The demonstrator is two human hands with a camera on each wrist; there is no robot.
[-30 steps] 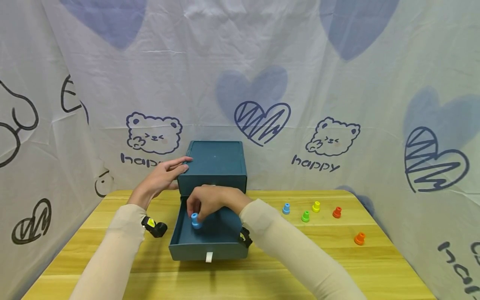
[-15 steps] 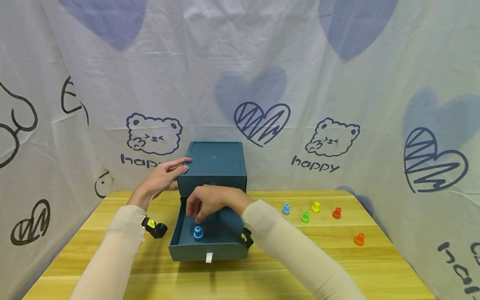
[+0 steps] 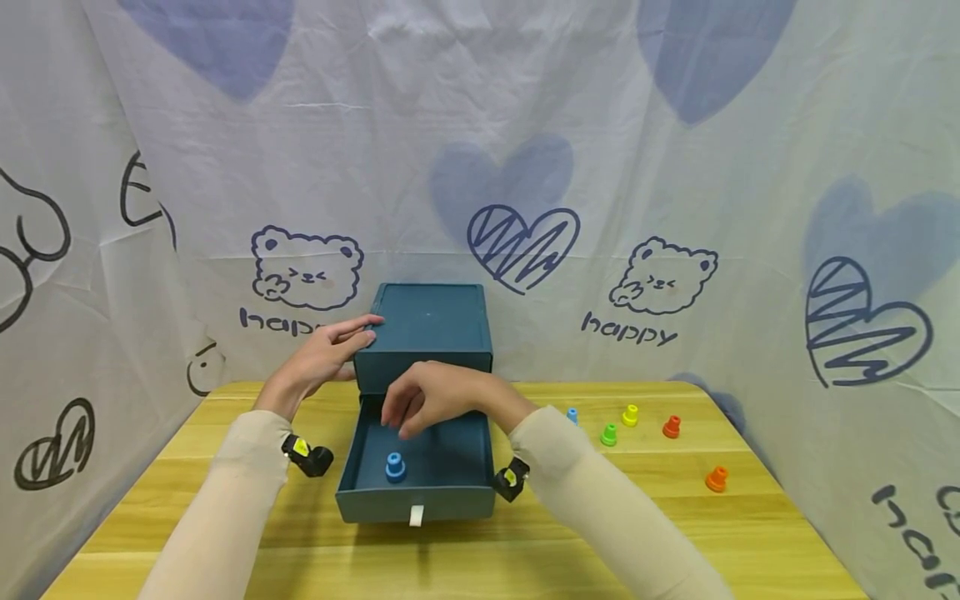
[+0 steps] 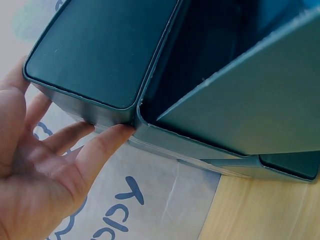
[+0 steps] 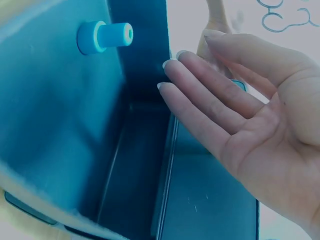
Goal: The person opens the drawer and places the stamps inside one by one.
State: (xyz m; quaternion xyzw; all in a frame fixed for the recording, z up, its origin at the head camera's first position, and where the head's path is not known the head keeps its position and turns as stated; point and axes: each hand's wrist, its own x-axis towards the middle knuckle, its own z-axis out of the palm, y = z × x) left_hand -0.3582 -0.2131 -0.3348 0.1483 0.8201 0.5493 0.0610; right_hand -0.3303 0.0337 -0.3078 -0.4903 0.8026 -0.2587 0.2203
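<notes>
Blue peg (image 3: 395, 467) sits upright in drawer (image 3: 414, 503) — right hand (image 3: 423, 400) hovers empty, fingers relaxed; left hand (image 3: 322, 357) flat, probably bracing box (image 3: 427, 321) — lift clear without bumping peg.

Staged recording booth, not a lived-in room: a white cloth backdrop (image 3: 480, 167) printed with bears, hearts and "happy" hangs on three sides of a small wooden surface (image 3: 225, 533). Props only: a teal drawer box (image 3: 427, 329) and small coloured pegs (image 3: 630, 414); black wrist cameras (image 3: 307, 457) on both sleeves.
</notes>
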